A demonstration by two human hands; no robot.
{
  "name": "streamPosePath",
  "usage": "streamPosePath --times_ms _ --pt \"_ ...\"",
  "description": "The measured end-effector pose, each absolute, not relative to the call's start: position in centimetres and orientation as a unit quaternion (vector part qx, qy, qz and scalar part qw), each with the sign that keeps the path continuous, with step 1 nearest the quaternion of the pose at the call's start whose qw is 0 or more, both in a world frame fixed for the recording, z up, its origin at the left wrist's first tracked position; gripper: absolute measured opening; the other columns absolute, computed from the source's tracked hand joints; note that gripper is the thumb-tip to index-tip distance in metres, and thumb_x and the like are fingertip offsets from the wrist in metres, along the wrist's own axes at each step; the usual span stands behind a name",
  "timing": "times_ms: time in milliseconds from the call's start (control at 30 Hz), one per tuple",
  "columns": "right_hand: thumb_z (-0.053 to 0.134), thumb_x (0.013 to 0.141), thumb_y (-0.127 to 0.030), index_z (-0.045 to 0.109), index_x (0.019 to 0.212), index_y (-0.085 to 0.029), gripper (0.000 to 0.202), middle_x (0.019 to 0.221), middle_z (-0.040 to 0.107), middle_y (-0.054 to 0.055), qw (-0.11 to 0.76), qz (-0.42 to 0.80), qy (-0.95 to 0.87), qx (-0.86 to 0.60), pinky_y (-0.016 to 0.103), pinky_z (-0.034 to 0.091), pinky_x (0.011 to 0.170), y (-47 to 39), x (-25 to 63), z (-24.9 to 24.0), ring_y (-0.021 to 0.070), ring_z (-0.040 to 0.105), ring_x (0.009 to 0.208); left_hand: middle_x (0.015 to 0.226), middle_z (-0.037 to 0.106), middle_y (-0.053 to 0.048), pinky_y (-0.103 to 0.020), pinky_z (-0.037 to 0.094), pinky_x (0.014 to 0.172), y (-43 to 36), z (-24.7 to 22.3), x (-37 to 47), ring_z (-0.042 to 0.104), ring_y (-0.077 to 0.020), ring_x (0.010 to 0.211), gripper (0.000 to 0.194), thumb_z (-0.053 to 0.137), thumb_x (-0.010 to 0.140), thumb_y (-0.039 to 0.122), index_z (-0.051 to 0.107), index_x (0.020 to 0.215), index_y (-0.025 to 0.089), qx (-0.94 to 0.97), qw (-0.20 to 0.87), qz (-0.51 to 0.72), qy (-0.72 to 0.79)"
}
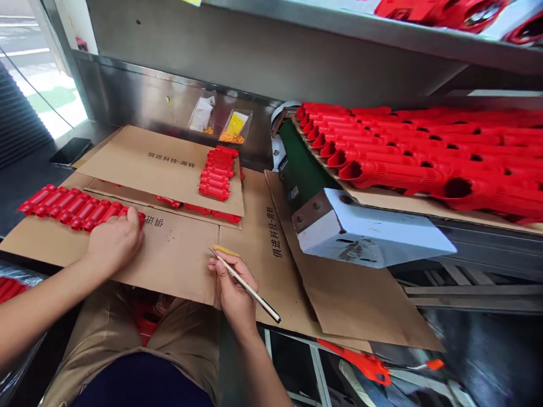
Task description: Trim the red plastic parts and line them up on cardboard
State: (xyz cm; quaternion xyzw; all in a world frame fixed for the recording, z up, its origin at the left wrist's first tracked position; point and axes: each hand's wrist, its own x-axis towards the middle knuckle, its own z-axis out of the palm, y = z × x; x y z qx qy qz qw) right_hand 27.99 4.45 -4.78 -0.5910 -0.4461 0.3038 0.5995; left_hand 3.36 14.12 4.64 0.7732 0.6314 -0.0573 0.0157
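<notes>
My left hand is closed at the right end of a row of red ribbed plastic tubes, its fingers curled over a red tube that they mostly cover. The row lies on a cardboard sheet. Over the right part of that sheet, my right hand pinches a slim white pen-like tool with a thin pointed tip and a dark rear end. A narrow yellow piece shows along the index finger; what it is I cannot tell.
Several small red tubes lie on an upper cardboard sheet. To the right, long red tubular housings fill a board above a white metal bracket. Two plastic bags and a phone are at the back.
</notes>
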Motion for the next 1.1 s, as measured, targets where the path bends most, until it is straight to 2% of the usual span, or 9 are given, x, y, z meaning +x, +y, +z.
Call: streamPosePath --times_ms 133,367,600,667,733,800,900,1000,1100 --pt "0.078 0.096 -0.058 0.082 0.106 -0.022 0.037 0.096 0.084 0.011 0.616 0.336 -0.426 -0.571 0.036 0.07 0.071 4.0 28.1 -4.6 0.0226 0.082 0.077 0.114 0.07 -0.033 -0.054 0.059 0.077 14.0 4.7 3.0 0.072 -0.0519 0.109 0.041 0.042 0.106 0.034 0.063 0.121 0.002 0.772 -0.03 -0.075 0.631" --pt "0.079 0.099 -0.049 0.084 0.106 -0.025 0.025 0.1 0.083 0.009 0.652 0.347 -0.414 -0.532 0.03 0.07 0.071 3.8 28.3 -4.3 0.019 0.082 0.077 0.112 0.074 -0.027 -0.053 0.059 0.09 15.9 5.7 3.1 0.073 -0.0463 0.113 0.05 0.032 0.109 0.039 0.069 0.111 0.007 0.777 -0.049 -0.136 0.613" --pt "0.077 0.101 -0.044 0.084 0.108 -0.025 0.021 0.1 0.083 0.009 0.656 0.353 -0.419 -0.518 0.03 0.07 0.07 3.8 28.4 -4.2 0.0186 0.081 0.076 0.1 0.078 -0.025 -0.05 0.058 0.067 14.4 5.0 2.6 0.078 -0.0452 0.092 0.051 0.03 0.11 0.045 0.07 0.111 0.013 0.742 -0.038 -0.147 0.653" --pt "0.076 0.101 -0.044 0.084 0.108 -0.025 0.021 0.096 0.082 0.009 0.653 0.356 -0.421 -0.519 0.03 0.07 0.07 3.8 28.4 -4.1 0.0191 0.08 0.076 0.095 0.077 -0.022 -0.048 0.056 0.066 14.7 5.3 3.3 0.076 -0.0435 0.087 0.048 0.034 0.11 0.047 0.07 0.106 0.016 0.772 -0.046 -0.091 0.627" --pt "0.076 0.101 -0.044 0.083 0.107 -0.024 0.022 0.093 0.082 0.008 0.653 0.359 -0.422 -0.517 0.031 0.069 0.069 3.8 28.3 -4.1 0.0195 0.08 0.075 0.096 0.076 -0.022 -0.049 0.056 0.072 15.8 6.0 5.7 0.073 -0.0427 0.09 0.042 0.042 0.109 0.048 0.07 0.106 0.016 0.829 -0.058 -0.008 0.556" --pt "0.076 0.101 -0.046 0.082 0.106 -0.023 0.024 0.092 0.082 0.008 0.661 0.356 -0.413 -0.516 0.031 0.069 0.069 3.7 28.2 -4.0 0.02 0.08 0.074 0.104 0.074 -0.026 -0.052 0.054 0.084 17.9 6.5 9.6 0.07 -0.0435 0.098 0.035 0.048 0.107 0.037 0.072 0.112 0.011 0.876 -0.066 0.045 0.477" --pt "0.075 0.101 -0.047 0.079 0.103 -0.022 0.025 0.087 0.082 0.007 0.676 0.343 -0.391 -0.522 0.03 0.068 0.068 3.6 28.1 -3.9 0.0189 0.08 0.071 0.115 0.072 -0.026 -0.05 0.051 0.089 21.6 6.7 16.4 0.065 -0.0409 0.111 0.035 0.041 0.102 0.011 0.074 0.113 0.012 0.898 -0.053 0.075 0.43" --pt "0.073 0.102 -0.051 0.076 0.101 -0.021 0.03 0.082 0.08 0.005 0.676 0.345 -0.391 -0.521 0.028 0.065 0.065 3.6 28.1 -3.9 0.017 0.077 0.066 0.118 0.071 -0.028 -0.052 0.049 0.095 24.0 6.6 20.3 0.06 -0.0418 0.12 0.039 0.037 0.098 0.004 0.074 0.109 0.01 0.901 -0.032 0.099 0.422" --pt "0.069 0.103 -0.057 0.074 0.094 -0.02 0.038 0.076 0.078 0.004 0.672 0.355 -0.398 -0.513 0.029 0.062 0.062 3.7 28.3 -4.0 0.0158 0.073 0.058 0.122 0.069 -0.031 -0.058 0.048 0.098 23.3 6.9 19.2 0.059 -0.0446 0.122 0.034 0.042 0.094 0.004 0.073 0.107 0.008 0.9 -0.001 0.123 0.418"
